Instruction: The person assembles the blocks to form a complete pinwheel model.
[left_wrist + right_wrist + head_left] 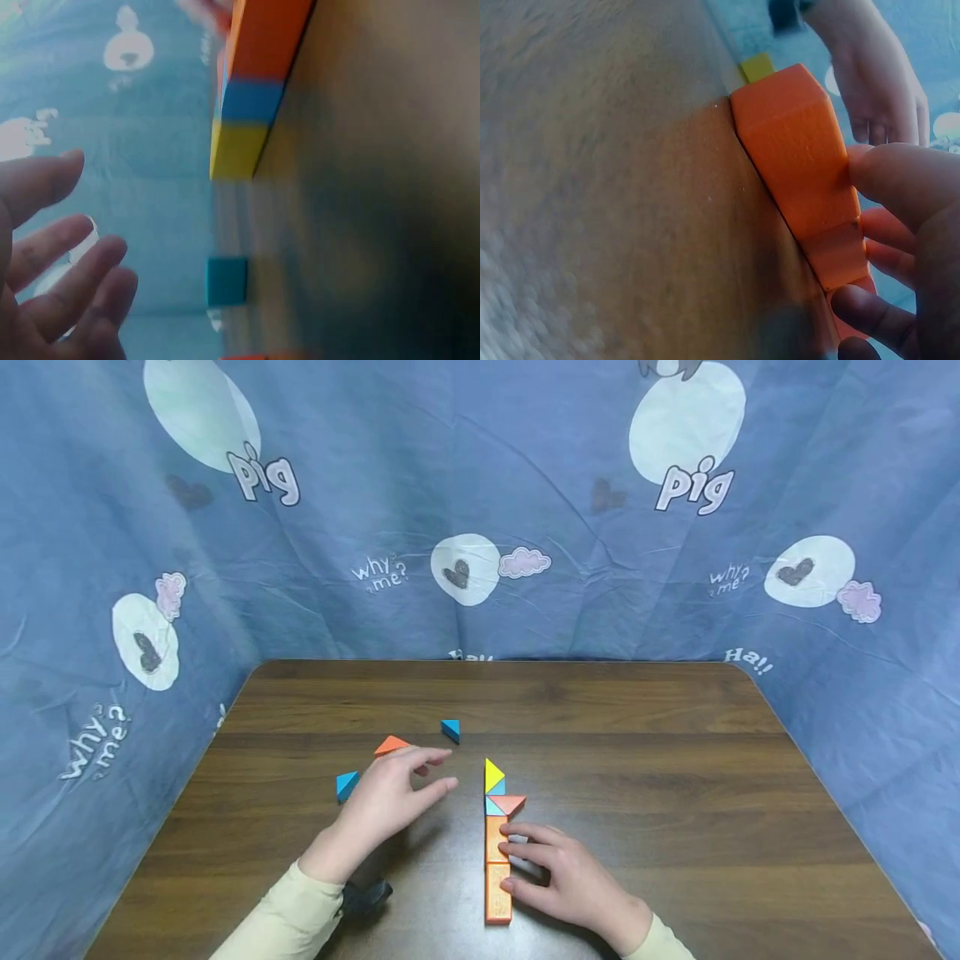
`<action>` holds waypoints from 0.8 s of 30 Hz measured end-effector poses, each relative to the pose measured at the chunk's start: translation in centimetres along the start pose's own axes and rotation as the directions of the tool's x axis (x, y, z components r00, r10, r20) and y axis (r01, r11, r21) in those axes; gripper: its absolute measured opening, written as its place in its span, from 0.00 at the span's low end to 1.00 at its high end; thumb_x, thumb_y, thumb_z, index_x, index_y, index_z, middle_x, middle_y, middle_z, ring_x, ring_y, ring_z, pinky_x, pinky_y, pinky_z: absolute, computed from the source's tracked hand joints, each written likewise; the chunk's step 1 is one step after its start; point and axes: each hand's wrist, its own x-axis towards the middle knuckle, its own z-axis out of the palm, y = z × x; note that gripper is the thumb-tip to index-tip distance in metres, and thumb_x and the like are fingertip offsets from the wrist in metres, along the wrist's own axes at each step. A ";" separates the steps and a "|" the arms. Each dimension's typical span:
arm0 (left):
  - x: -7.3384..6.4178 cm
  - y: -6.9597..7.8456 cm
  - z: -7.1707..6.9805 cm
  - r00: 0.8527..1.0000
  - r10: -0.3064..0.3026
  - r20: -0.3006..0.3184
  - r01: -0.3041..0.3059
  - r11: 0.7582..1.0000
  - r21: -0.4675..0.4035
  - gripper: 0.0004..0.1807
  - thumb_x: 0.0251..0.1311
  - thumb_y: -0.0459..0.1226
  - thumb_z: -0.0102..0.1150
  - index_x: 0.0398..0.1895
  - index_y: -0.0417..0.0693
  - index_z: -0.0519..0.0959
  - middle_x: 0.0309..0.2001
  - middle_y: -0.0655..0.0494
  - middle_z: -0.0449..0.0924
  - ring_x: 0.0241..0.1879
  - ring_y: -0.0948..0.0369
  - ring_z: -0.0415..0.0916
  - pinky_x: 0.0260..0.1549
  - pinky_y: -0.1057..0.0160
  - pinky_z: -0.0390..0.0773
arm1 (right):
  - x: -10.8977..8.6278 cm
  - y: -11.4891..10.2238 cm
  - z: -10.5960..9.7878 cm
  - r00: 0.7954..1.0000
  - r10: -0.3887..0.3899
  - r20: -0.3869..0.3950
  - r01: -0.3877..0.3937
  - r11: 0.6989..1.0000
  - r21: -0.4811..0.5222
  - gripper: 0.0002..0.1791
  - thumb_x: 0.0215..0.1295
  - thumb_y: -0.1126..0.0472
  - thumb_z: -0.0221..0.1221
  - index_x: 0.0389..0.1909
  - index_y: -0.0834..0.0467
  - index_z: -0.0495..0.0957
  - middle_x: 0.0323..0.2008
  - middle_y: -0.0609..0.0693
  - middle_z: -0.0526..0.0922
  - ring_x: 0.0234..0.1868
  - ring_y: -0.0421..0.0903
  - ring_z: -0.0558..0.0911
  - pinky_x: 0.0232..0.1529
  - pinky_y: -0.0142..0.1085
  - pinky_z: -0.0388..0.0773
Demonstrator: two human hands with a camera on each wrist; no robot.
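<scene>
On the table, a line of blocks runs away from the viewer: two orange rectangular blocks (498, 900), a light blue triangular block (492, 807) beside an orange triangular one (512, 803), then blue and yellow triangular blocks (492, 775). My right hand (573, 878) rests its fingertips against the right side of the orange rectangles, seen closely as orange faces (802, 161) in the right wrist view. My left hand (393, 792) hovers left of the line, fingers extended, holding nothing. Beyond it lies an orange triangular block (391, 745), partly hidden by that hand.
One blue triangular block (451, 730) lies at the back, another (347, 784) left of the left hand. A black device (366, 896) sits at the left wrist. The wooden table (675, 760) ends at a blue printed curtain (562, 627).
</scene>
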 end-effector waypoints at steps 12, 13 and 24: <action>7.2 -2.0 0.6 0.991 -0.136 0.021 0.127 0.965 0.229 0.32 0.56 0.58 0.66 0.62 0.55 0.78 0.56 0.54 0.79 0.54 0.45 0.71 0.50 0.39 0.63 | -0.1 0.2 0.1 1.000 0.004 -0.008 -0.004 1.000 -0.002 0.20 0.63 0.45 0.65 0.52 0.51 0.85 0.59 0.41 0.78 0.58 0.41 0.77 0.54 0.39 0.75; 7.6 -2.1 0.7 0.988 -0.149 0.025 0.139 0.960 0.242 0.32 0.55 0.58 0.66 0.61 0.56 0.78 0.55 0.54 0.80 0.53 0.45 0.71 0.50 0.39 0.63 | -0.1 0.2 0.1 1.000 -0.001 -0.013 0.001 1.000 -0.004 0.20 0.63 0.45 0.66 0.52 0.51 0.85 0.59 0.42 0.78 0.58 0.41 0.77 0.53 0.39 0.75; 9.3 -2.7 1.9 0.977 -0.202 0.066 0.171 0.930 0.324 0.31 0.55 0.59 0.67 0.58 0.55 0.79 0.42 0.58 0.82 0.46 0.48 0.72 0.48 0.42 0.64 | 0.0 0.1 0.0 1.000 -0.001 -0.004 0.001 1.000 0.013 0.20 0.64 0.45 0.65 0.52 0.50 0.85 0.60 0.42 0.77 0.58 0.41 0.77 0.54 0.40 0.75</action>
